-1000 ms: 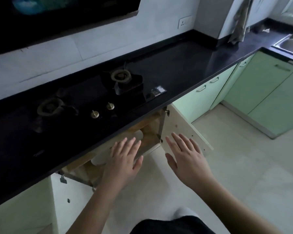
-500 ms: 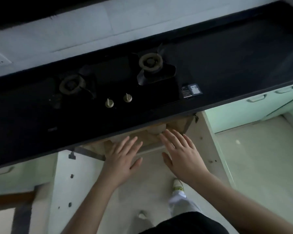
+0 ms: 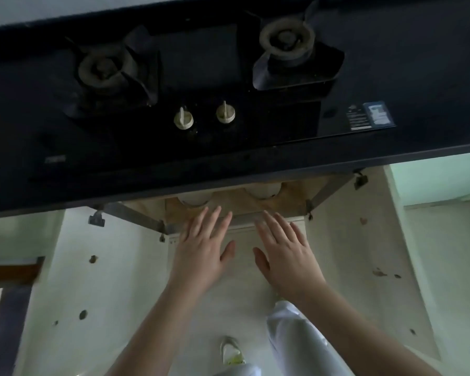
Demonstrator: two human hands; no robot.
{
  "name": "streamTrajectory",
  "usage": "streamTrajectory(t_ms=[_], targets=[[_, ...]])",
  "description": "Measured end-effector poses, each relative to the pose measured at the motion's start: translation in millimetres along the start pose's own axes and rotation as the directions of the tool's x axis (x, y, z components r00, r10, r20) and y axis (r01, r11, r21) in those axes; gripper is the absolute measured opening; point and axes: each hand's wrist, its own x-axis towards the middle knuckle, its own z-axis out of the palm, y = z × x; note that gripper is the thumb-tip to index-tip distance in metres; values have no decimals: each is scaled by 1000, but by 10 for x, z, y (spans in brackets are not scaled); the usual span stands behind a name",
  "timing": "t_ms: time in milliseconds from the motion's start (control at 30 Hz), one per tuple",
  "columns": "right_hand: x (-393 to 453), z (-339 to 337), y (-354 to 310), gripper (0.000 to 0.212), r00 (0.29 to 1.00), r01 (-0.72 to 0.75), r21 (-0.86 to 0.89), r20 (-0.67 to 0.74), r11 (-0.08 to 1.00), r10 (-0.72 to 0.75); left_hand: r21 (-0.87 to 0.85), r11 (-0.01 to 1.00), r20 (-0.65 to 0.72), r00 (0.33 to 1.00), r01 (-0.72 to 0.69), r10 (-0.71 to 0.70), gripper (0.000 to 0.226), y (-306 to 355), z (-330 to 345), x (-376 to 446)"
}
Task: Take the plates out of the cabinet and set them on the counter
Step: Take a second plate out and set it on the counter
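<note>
Plates: two pale rounded rims show inside the open cabinet, just under the front edge of the counter; the left plate (image 3: 193, 202) and the right plate (image 3: 263, 191) each sit in a curved cut-out of a wooden rack (image 3: 228, 203), and only their near edges can be seen, the rest hidden by the counter.
Cabinet: the cabinet (image 3: 334, 185) lies below the stove, both doors swung wide; the left door (image 3: 98, 267) and the right door (image 3: 364, 253) show their pale inner faces with small hinge holes.
Left hand: the left hand (image 3: 201, 256) is held palm down just in front of the rack, fingers straight and slightly spread, thumb out to the side; its fingertips (image 3: 215, 213) reach over the rack's front edge, below the left plate, and hold nothing.
Right hand: the right hand (image 3: 285, 253) is beside the left, palm down, fingers straight and slightly fanned, thumb apart; it holds nothing and its tips lie at the cabinet's front rail.
Counter: the black counter (image 3: 418, 77) runs across the top of the view.
Stove: a black glass stove (image 3: 201, 71) is set in the counter, with two burners and two pale knobs (image 3: 183, 120) near its front; a blue label (image 3: 377, 115) sits at its right corner.
Below: a white trouser leg (image 3: 296, 340) and a pale shoe (image 3: 231, 351) stand on the light floor.
</note>
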Motion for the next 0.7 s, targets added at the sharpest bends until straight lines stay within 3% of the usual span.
streamTrajectory(t_ms=[267,433,700], targets=[[654,789,295,57,995,11,-46,-95,999,-16,-4,1000,-101,995,3,-3,62,-252,954,498],[1061,1377,606,56,989,-7,-101,-151,995,-8,-7,999,-236,971,-36,33,59,-434,1632,941],[1735,2072,1130,55,958,-24,-183,-284,983,-30,83,996,-338,939,-34,60,63,-758,2503,1576]])
